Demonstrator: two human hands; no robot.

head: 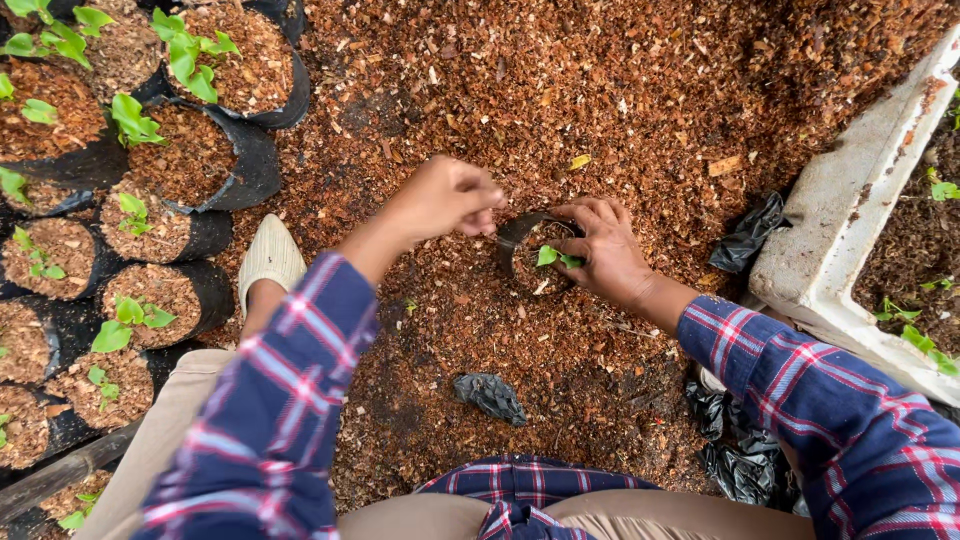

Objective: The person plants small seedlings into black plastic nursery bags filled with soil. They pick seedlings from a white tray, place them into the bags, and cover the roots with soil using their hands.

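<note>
Left of the small black grow bag [522,238] half sunk in the reddish coir heap [620,90], filled bags with seedlings [190,150] stand in rows. The left hand [445,197] pinches the bag's near rim, fingers closed on it. The right hand [607,250] cups the bag's right side, holding a green seedling [556,258] upright in it. Further right sits a white foam tray [850,215].

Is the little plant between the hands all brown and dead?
No, the seedling in the small black bag between the left hand and right hand has bright green leaves.
</note>
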